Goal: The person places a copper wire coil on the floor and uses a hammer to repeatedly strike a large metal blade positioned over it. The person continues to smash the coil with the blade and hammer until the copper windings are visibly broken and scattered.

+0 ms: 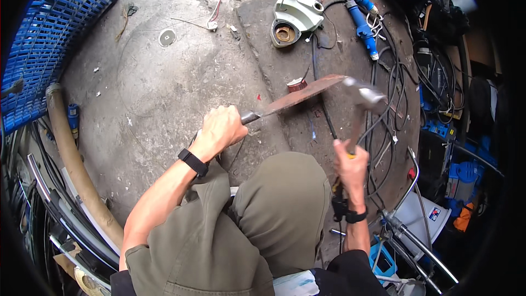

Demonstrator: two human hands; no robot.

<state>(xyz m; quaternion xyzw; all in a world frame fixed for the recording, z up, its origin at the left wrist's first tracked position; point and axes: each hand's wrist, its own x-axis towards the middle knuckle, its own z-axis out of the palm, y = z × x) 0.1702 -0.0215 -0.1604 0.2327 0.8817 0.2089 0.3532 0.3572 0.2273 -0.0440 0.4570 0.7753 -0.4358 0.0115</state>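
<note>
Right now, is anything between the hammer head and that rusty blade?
Nothing visible. The right hand holds the hammer with its blurred head at the far end of the blade, which the left hand grips by the handle. A small reddish cylinder lies just beyond the blade, not between them.

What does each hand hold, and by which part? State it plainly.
The left hand has its grip on the handle end of a rusty flat blade. The right hand holds a hammer by its handle, below the head.

A rusty, matt metal blade (307, 94) is showing rough brown patches; the hammer (361, 98) is gleaming with a polished steel head above a wooden handle; the concrete floor (164, 87) is looking rough and dusty.
</note>
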